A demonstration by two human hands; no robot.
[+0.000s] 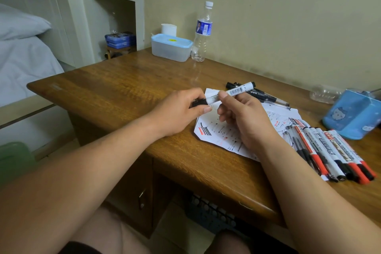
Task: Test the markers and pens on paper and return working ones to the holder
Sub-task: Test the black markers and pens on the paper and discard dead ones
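We hold the marker crosswise over the paper, left hand pinching its cap, right hand gripping the barrel.

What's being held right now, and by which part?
One white marker, held in both hands: the left hand pinches its black cap end, and the right hand grips the barrel near the middle.

cap: we see little; the left hand covers it.
marker: print too small for us.
holder: right edge cuts it off.
paper: partly under the right hand.
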